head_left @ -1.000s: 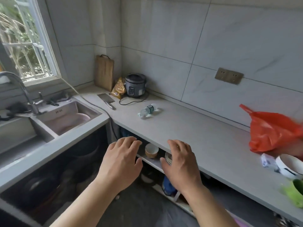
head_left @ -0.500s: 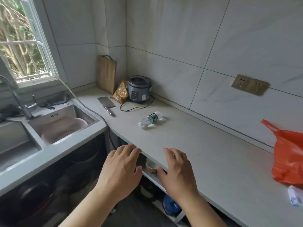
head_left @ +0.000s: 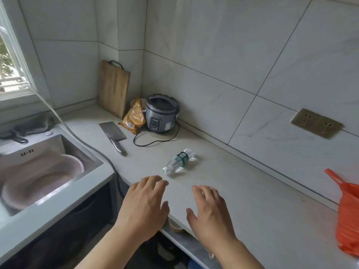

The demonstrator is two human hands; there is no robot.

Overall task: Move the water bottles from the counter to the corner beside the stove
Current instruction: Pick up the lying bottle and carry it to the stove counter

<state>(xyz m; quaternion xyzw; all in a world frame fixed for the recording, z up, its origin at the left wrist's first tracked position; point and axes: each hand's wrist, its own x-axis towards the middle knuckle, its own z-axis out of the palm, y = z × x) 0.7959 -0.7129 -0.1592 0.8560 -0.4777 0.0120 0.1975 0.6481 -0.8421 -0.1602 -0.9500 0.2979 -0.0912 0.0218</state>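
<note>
Water bottle (head_left: 178, 161): small clear plastic cylinder with a dark green label band and a white cap, lying on its side at centre frame.
Bottle axis: runs diagonally, with the cap toward the lower left and the base toward the upper right.
Counter (head_left: 242, 200): pale, matte and smooth. Its front edge slants from centre to the lower right, passing under both hands.
Left hand (head_left: 144, 206): palm down with the grip open, fingers loosely spread and holding nothing. The fingertips are near the cap, not touching it.
Right hand (head_left: 210, 212): palm down with the grip likewise open and empty, below and right of the bottle.
Open room: a bare stretch of counter lies between the bottle and the crinkled orange plastic bag (head_left: 347, 216) at the right edge.
Corner, upper centre: a rounded grey rice cooker (head_left: 161, 113) with a black cord (head_left: 155, 140) looping toward the bottle, a glossy yellow snack bag (head_left: 134, 118), and a wooden cutting board (head_left: 114, 88) leaning on the tiles.
Cleaver (head_left: 113, 133): flat steel blade lying left of the cord.
Sink (head_left: 77, 150): brushed steel at the left, holding a pink basin (head_left: 42, 177).
</note>
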